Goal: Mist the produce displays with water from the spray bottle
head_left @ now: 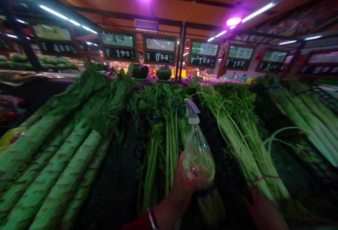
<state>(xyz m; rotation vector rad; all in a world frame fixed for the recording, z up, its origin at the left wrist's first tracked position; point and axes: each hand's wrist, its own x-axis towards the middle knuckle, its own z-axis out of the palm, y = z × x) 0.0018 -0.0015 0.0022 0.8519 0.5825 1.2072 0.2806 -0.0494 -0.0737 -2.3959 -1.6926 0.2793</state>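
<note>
"Left hand [181, 187]: condition?"

"Closed around the lower part of a clear, pear-shaped plastic spray bottle [198, 149] with a grey-and-white trigger head [192, 109]."

"Bottle's position?"

"Nearly upright, leaning slightly left, in front of the slender, leafy green-stalked bunches [171, 149] at mid-display."

"Right hand [260, 207]?"

"Low at right, in shadow, near the root ends of long pale-green stalks [239, 149] bound with red bands [255, 179]. Whether it grips anything, I cannot tell."
</note>
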